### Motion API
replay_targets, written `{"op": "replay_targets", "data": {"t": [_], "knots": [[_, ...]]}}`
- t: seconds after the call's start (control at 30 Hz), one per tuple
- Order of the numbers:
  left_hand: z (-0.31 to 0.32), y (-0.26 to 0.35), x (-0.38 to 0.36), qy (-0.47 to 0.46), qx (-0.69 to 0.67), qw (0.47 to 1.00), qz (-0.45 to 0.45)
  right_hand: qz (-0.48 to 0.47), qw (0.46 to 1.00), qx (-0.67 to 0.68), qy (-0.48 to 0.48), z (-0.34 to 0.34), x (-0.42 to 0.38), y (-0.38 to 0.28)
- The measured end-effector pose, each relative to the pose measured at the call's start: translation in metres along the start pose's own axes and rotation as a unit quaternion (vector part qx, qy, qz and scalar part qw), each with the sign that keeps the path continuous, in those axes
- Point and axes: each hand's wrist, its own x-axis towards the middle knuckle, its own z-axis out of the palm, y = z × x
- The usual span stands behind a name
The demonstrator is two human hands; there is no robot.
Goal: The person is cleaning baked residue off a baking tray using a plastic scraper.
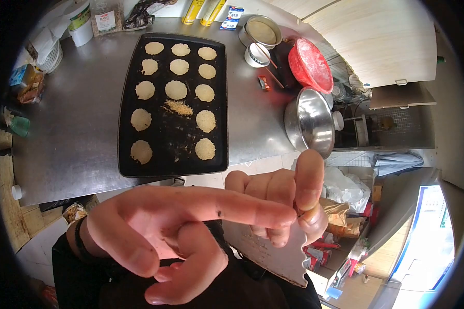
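Note:
Close below the camera, my left hand (160, 221) is held with its index finger stretched to the right and its other fingers curled, nothing in it. The tip of that finger meets my right hand (281, 198) near the thumb. My right hand grips a pale dough scraper (268, 255) with a scalloped edge, which hangs down below the fingers. Beyond both hands lies a dark baking tray (172, 141) bearing several thin round pale pieces (176, 89) in three columns. A small heap of yellowish crumbs or seeds (179, 108) sits in its middle column.
The tray rests on a steel table (82, 134). At the right stand a steel bowl (309, 121), a red basin (310, 64), a small white bowl (257, 55) and a round metal pan (263, 31). Yellow tubes (193, 11) line the back; a green bottle (19, 125) is at left.

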Motion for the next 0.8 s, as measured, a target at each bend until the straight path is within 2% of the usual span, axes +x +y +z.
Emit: {"op": "replay_targets", "data": {"t": [0.8], "knots": [[-0.0003,-0.0035,-0.0003,0.019,-0.021,0.999,-0.022,0.005,1.000,-0.004,0.004,-0.0015,-0.0065,-0.0027]]}}
